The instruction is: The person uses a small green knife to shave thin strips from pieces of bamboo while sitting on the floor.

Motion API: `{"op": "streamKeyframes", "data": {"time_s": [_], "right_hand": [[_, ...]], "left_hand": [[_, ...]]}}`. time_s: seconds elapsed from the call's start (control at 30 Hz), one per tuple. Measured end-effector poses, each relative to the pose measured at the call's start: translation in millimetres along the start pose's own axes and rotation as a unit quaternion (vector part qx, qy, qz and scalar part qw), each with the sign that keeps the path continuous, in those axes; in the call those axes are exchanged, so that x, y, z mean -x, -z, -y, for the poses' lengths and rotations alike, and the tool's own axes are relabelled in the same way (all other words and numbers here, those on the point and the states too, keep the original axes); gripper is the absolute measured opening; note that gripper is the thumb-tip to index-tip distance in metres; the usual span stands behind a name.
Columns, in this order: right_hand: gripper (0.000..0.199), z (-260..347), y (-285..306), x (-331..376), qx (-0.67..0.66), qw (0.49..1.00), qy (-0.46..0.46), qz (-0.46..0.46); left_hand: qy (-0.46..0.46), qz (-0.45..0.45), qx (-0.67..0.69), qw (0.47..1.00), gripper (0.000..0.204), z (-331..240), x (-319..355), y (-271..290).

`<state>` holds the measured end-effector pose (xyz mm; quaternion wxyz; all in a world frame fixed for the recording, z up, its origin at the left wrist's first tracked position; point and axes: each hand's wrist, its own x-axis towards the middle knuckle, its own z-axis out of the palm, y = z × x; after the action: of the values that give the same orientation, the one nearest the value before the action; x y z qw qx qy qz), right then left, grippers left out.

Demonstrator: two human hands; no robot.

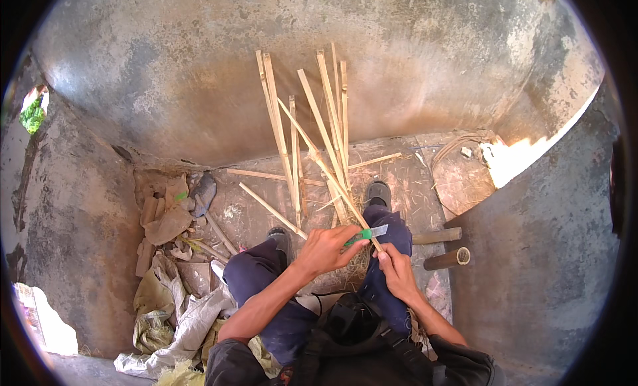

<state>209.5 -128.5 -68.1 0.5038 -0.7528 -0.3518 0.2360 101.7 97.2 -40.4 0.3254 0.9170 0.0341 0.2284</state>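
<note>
My left hand [323,250] is closed around the green handle of a utility knife [366,234]. The knife's blade points right and lies across a long pale bamboo strip [341,191], close to its near end. Pinched at that near end, just beyond the blade, the strip is in my right hand [397,269] over my right thigh. From there it slants away to the far left, among other strips. Several split bamboo strips [275,100] lean upright against the wall ahead. A few more, such as a short strip [272,210], lie on the ground in front of my feet.
Curved grey walls [219,74] enclose the space. Crumpled sacks [186,323] lie at my left, with broken rubble [163,220] and a shovel-like tool [205,192] beyond. On the right, two round bamboo poles [444,260] jut near my knee. Coiled wire or cord [446,150] lies farther off.
</note>
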Motion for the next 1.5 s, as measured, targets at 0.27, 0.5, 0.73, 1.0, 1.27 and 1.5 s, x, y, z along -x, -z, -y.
{"op": "streamKeyframes", "data": {"time_s": [0.27,0.5,0.73,1.0,1.27,1.5], "right_hand": [[0.028,-1,1,-2,-0.019,1.0,-0.019,-0.014],[0.029,-5,-1,-1,-0.016,1.0,0.002,-0.022],[0.028,-3,0,-3,-0.008,1.0,0.004,-0.029],[0.03,-2,0,-5,-0.005,1.0,0.008,-0.03],[0.03,1,1,-5,0.004,1.0,-0.007,-0.022],[0.031,0,1,-5,0.003,0.999,-0.01,-0.031]], "left_hand": [[0.035,0.0,-0.013,0.999,0.033,4,-8,9],[-0.004,0.016,-0.019,1.0,0.029,0,3,-3],[-0.006,0.019,-0.055,0.998,0.031,0,-4,1],[0.003,0.021,-0.082,0.996,0.032,2,-5,1],[-0.011,0.005,-0.093,0.996,0.035,3,-7,2],[-0.009,-0.001,-0.099,0.995,0.036,1,-12,2]]}}
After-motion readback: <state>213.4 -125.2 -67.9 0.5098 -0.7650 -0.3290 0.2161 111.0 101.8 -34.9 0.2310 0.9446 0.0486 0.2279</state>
